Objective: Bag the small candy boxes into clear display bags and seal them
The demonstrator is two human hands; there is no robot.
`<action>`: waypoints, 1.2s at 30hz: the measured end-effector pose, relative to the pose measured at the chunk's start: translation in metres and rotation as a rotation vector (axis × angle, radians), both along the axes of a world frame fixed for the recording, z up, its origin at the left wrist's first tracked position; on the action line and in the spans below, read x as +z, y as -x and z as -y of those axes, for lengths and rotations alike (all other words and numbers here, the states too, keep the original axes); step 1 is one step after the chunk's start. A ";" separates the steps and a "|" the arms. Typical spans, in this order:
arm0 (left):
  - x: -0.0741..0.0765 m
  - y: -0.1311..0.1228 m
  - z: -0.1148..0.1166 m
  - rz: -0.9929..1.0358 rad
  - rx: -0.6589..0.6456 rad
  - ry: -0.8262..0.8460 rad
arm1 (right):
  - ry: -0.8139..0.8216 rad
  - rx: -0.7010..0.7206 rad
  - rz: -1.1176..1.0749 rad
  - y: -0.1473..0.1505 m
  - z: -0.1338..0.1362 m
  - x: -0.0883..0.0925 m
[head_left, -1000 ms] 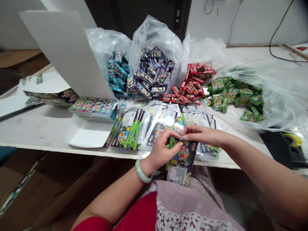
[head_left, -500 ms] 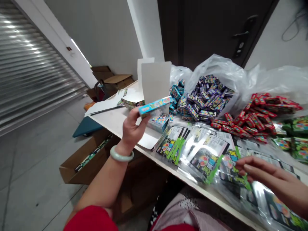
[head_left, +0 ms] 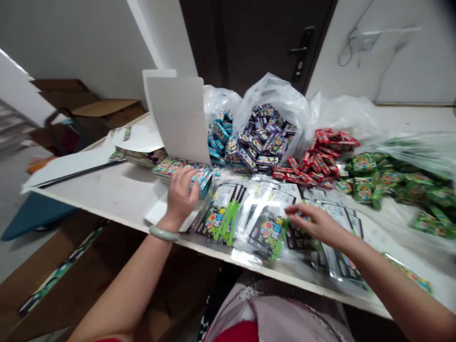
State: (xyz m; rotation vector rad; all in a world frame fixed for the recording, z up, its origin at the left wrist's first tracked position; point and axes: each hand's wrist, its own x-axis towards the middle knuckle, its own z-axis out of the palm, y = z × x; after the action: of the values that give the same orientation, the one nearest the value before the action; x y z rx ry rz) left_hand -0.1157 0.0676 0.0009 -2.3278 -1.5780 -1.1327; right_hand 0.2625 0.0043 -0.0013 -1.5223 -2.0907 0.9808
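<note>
My left hand (head_left: 181, 197), with a pale bangle at the wrist, lies over a row of small, colourful packs in a white box (head_left: 180, 116) with its lid standing up. Its fingers are slightly bent and apart; the packs directly under them are hidden. My right hand (head_left: 315, 223) hovers over clear-edged printed pouches (head_left: 267, 232), fingers stretched out and nothing visible in them. More black-and-green pouches (head_left: 219, 216) lie fanned between both hands, close to the box.
Behind the pouches, plastic bags spill blue packs (head_left: 219, 135), purple packs (head_left: 267, 137), red packs (head_left: 320, 159) and green packs (head_left: 388, 178). White card sheets (head_left: 74, 164) lie at the table's left. A cardboard carton (head_left: 57, 266) stands below the front edge.
My left hand has lowered from the air to the box, and the blue pack it held no longer shows in it. The view has swung right. My right hand stays over the pouches.
</note>
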 end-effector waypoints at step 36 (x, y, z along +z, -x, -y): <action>0.039 -0.176 0.074 0.165 -0.460 0.361 | -0.222 -0.240 -0.547 -0.029 0.040 0.070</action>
State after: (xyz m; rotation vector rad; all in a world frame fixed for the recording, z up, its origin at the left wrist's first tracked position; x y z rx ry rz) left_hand 0.0605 -0.0062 0.0399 -3.0228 -1.4335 -1.2342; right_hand 0.2913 -0.0354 0.0687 -1.1899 -1.5366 0.9117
